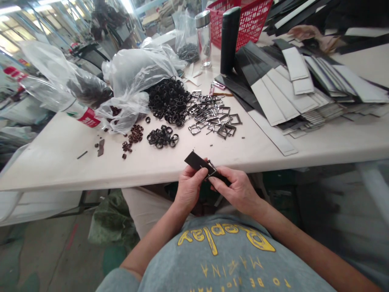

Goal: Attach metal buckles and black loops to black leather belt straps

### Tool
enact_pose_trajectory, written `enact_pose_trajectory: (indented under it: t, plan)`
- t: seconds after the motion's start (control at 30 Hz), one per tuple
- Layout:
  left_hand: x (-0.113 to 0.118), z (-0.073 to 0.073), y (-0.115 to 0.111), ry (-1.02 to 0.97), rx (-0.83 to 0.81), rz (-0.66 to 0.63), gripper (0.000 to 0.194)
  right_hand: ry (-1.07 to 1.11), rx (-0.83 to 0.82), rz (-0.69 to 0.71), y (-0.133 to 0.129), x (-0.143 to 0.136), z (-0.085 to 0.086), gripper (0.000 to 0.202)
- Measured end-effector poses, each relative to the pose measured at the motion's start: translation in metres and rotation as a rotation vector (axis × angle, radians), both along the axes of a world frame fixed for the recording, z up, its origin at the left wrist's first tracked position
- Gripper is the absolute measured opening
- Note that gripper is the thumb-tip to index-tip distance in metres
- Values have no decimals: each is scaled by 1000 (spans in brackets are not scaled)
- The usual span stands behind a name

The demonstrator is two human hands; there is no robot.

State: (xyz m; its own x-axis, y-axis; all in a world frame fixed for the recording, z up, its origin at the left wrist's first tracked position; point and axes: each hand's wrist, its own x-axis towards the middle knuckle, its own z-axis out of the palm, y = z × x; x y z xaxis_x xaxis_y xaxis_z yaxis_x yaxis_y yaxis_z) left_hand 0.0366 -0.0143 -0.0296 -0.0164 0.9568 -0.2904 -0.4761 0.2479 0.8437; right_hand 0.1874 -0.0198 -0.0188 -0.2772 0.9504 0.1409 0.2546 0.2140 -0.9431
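Note:
Just off the table's front edge, my left hand (189, 187) pinches a black strap (194, 160), its flat end pointing up and left. A metal buckle (212, 168) sits on the strap between my two hands. My right hand (238, 188) is closed on the strap's other part, close beside the buckle; its fingers hide most of that part. Farther up the table lie a heap of loose metal buckles (209, 113), a large pile of black loops (168, 99) and a smaller pile of black loops (162, 136).
Brown loops (133, 137) lie left of the black ones, near plastic bags (130, 71) and a tipped bottle (86, 115). A glass bottle (204, 44), a black flask (228, 42) and a red basket (255, 22) stand behind. Stacked strips (282, 95) cover the right side.

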Motion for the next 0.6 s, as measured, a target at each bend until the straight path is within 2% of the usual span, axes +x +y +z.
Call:
enact_pose_trajectory:
  t: [0.1, 0.27, 0.37, 0.47, 0.5, 0.53, 0.6]
  plan:
    - [3, -6, -3, 118, 42, 31, 44, -22, -2, -39, -2, -3, 0, 21]
    - [3, -5, -6, 409, 280, -8, 28, 70, -55, -123, -4, -4, 2, 28]
    - [1, 2, -7, 391, 395, -107, 43, 122, -75, -150, -2, 0, 3, 29]
    - [-4, 10, -6, 172, 295, -172, 65, 94, -54, -159, -1, 4, 3, 26]
    - [-5, 12, -6, 114, 236, -189, 66, 82, -47, -152, -1, 5, 4, 25]
    - [-7, 14, -6, 84, 182, -209, 60, 72, -42, -139, -1, 7, 4, 24]
    - [-10, 17, -6, 80, 114, -249, 37, 68, -47, -99, -3, 9, 5, 22]
